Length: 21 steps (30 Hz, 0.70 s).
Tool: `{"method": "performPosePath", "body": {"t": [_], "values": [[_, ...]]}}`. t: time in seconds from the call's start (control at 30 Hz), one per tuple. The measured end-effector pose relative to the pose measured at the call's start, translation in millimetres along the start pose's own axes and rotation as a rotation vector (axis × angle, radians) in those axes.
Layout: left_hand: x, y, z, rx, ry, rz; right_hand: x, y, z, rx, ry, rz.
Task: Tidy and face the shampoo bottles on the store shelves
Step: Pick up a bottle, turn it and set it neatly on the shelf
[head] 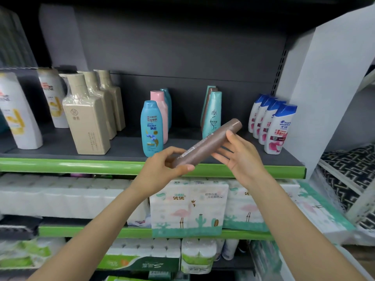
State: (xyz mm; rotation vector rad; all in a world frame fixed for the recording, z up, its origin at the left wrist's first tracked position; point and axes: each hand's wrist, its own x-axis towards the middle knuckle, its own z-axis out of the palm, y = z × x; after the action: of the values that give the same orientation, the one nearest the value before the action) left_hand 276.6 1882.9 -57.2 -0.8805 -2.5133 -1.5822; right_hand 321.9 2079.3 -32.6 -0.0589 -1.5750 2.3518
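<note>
A brown shampoo bottle [211,141] lies tilted in the air before the shelf, its cap end up to the right. My left hand [162,169] grips its lower end with thumb and fingers. My right hand [239,155] cups its upper part from behind, thumb on top. On the grey shelf [129,147] stand a blue Rejoice bottle [151,128], a pink bottle [161,110], a teal bottle [212,116] with more behind it, several Head & Shoulders bottles [278,130], beige square bottles [87,118] and white Pantene bottles [18,116].
The shelf's green front edge [81,164] runs across below the bottles. Tissue packs with a flamingo print [188,207] and toilet rolls [60,197] fill the shelves below. A white upright panel [324,88] closes the shelf on the right, with patterned textiles [349,165] beyond.
</note>
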Motion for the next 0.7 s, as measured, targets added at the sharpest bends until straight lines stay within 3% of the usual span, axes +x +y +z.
{"method": "performPosePath", "body": {"t": [0.1,0.23,0.4,0.6,0.7], "values": [[-1,-3,0,0.173,0.164,0.114,-1,0,-3,0.020,0.035,0.021],[-1,-8,-3,0.253,0.248,0.255,0,2,-2,0.162,-0.036,0.013],[-4,-12,-3,0.513,0.373,0.447,0,10,-2,0.267,-0.057,0.047],[-5,-16,-3,0.515,0.375,0.418,-2,13,-3,0.253,-0.067,0.056],[-4,-15,-3,0.372,0.306,0.357,-3,9,-2,0.228,-0.053,0.057]]}}
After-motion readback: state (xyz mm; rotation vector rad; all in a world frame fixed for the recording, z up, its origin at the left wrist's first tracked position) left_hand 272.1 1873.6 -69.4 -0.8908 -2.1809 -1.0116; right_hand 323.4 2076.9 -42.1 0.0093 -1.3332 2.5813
